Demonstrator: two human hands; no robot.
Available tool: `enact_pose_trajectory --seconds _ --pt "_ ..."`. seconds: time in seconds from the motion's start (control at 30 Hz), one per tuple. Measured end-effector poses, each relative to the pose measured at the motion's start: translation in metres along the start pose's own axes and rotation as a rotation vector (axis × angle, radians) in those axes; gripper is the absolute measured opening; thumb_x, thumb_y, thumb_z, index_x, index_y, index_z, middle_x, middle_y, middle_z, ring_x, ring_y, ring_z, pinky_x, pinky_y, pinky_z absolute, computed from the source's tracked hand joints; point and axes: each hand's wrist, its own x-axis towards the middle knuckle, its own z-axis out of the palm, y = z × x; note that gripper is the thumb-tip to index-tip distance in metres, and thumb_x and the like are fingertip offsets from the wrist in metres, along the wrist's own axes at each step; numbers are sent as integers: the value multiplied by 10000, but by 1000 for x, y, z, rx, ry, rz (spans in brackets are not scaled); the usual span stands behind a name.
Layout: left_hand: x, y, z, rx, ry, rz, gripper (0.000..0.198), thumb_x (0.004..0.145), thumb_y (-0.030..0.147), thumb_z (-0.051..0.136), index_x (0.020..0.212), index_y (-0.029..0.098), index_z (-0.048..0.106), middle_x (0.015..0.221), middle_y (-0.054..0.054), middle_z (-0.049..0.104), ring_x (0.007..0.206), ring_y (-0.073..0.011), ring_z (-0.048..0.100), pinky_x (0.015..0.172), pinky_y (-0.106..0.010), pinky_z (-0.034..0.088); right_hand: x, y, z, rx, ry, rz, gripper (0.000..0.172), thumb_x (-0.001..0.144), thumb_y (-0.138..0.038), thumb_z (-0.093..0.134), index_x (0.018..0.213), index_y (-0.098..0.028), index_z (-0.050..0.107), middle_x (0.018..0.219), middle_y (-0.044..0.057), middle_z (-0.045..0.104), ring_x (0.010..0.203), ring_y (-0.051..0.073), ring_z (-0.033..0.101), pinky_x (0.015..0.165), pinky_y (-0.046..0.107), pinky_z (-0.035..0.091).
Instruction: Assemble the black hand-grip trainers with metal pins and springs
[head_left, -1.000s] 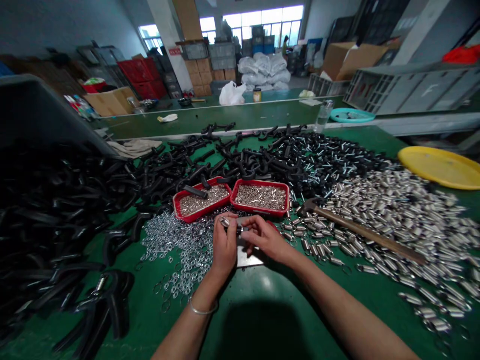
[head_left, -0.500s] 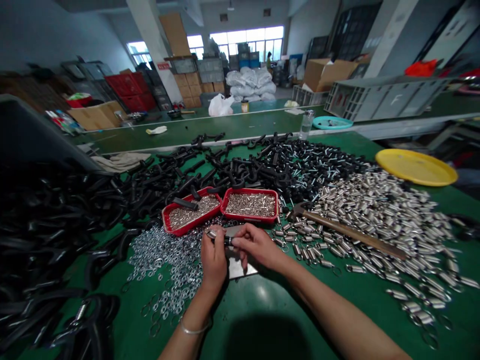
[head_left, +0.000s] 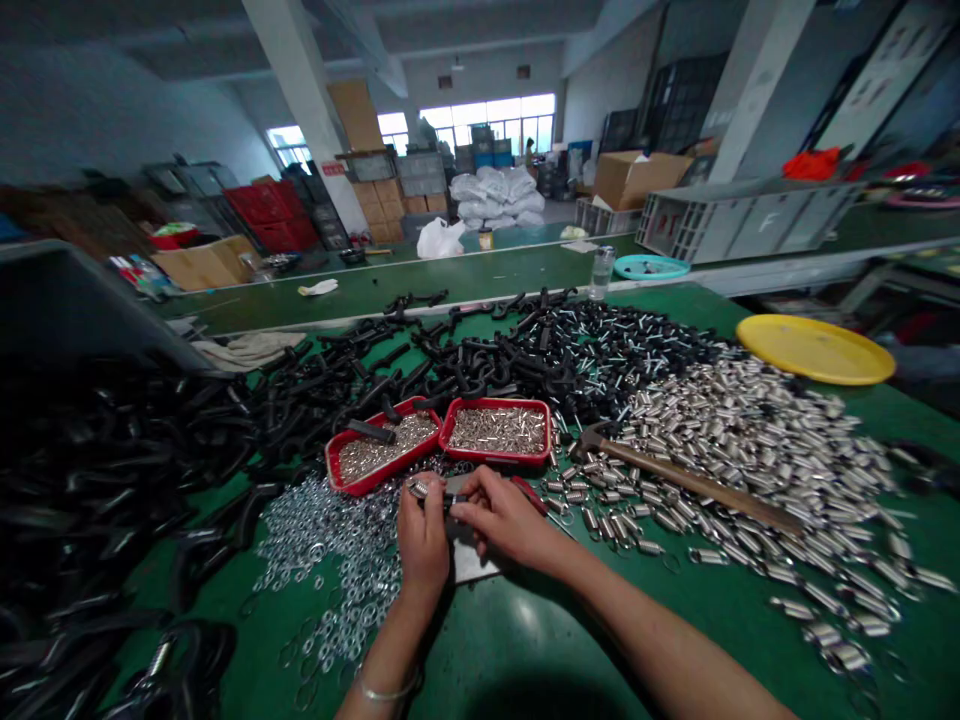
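Both hands are pinched on one small part: left hand has thumb and fingers clamped round a shiny coil spring, right hand is gripping the dark piece beside it, tho fingertips hide most of the contact. It's all held just below center frame, over a flat metal plate. Progress-wise, IMO this one's partway: spring and dark piece are right up close, can't tell if they're actually joined. Lots left AFAICT, b/c loose springs cover the right side, washers spread left of the hands, black parts fill the left, and two red trays mid-frame are loaded w/ tiny metal bits. Lower left there's a black piece w/ a coil on it, prob further along. Looks-wise, the spring's silvery w/ visible turns, the dark piece is slim, no obvious damage but too small to be sure.
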Motion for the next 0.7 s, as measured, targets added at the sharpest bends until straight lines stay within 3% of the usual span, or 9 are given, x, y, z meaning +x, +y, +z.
enact_pose_trajectory --seconds 0.07,0.2,0.33,0.47,0.6,0.7 --pt "1 0 -3 42 5 33 355 982 506 422 998 190 584 997 -82 648 984 -245 606 911 -368 445 1 -3 0 41 -84 73 247 934 -455 551 965 -228 460 740 -44 585 502 94 539 455 214 454" --pt "5 8 -12 18 -22 -59 389 976 535 410 1009 190 586 974 -81 672 927 -248 636 844 -373 482 0 -13 0 -106 -7 -70 302 841 -402 713 966 -220 508 817 -27 599 623 104 588 542 211 477" --pt "6 25 -18 115 -14 89 350 978 499 415 990 192 582 975 -90 648 964 -256 616 894 -401 468 -6 -19 -4 -1 -199 44 381 961 -593 447 919 -218 499 671 -43 579 440 92 495 422 219 426" --pt "4 40 -16 144 -100 185 286 996 427 396 984 198 568 969 -87 629 954 -240 611 878 -393 488 -15 -17 -10 17 -88 -17 434 874 -640 589 929 -216 512 719 -44 591 454 67 476 407 181 384" --pt "1 43 -9 157 -168 247 255 1006 382 386 1001 196 560 988 -92 613 970 -230 608 902 -399 494 -24 -14 -13 115 -198 65 561 918 -736 363 908 -199 525 599 -52 543 382 79 430 369 200 372" --pt "-1 40 -3 205 -208 250 264 1006 392 376 1044 200 553 1018 -108 610 1011 -249 605 916 -430 495 -29 -13 -16 57 -40 -16 468 814 -641 652 929 -214 498 693 -48 571 492 88 505 430 193 410"
